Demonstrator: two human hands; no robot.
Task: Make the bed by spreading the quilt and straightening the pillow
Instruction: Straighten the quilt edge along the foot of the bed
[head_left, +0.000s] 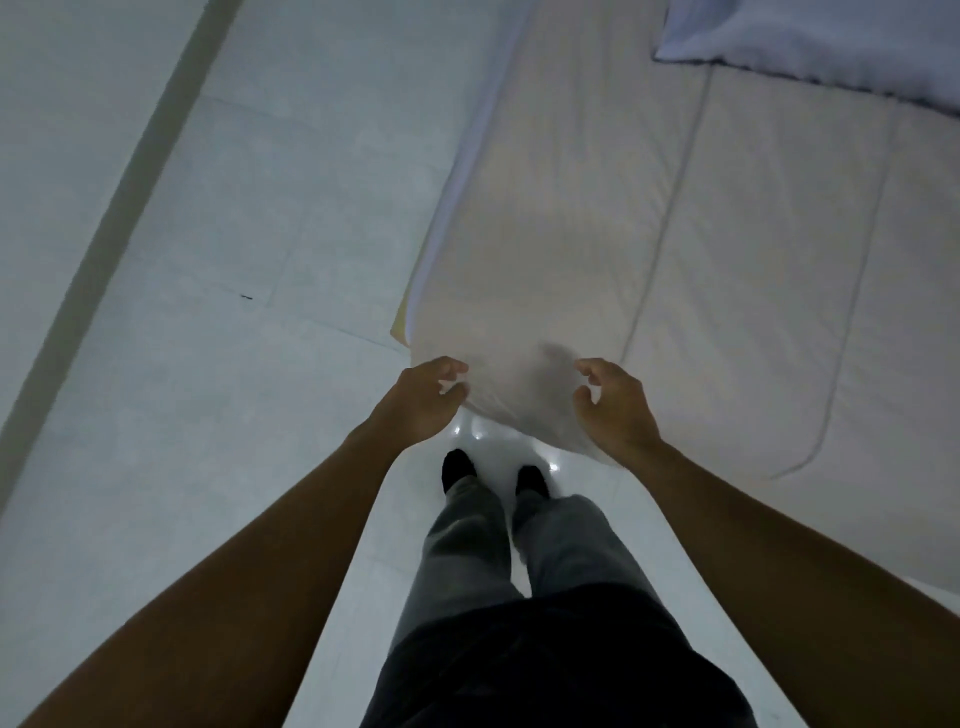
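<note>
Fingers (451, 375) of the left hand (423, 402) curl loosely at the quilt (597, 249) corner, thumb and fingertips touching the cloth edge; whether they pinch it cannot be told. Right hand (613, 405) is half open, fingers bent like a claw just above the same corner, gripping nothing that shows. Both bare forearms reach forward over pale floor tiles (234, 234). Cream quilt lies spread flat across the bed, its near corner hanging off the edge. Pillow (831, 41) sits at the upper right, on the quilt.
</note>
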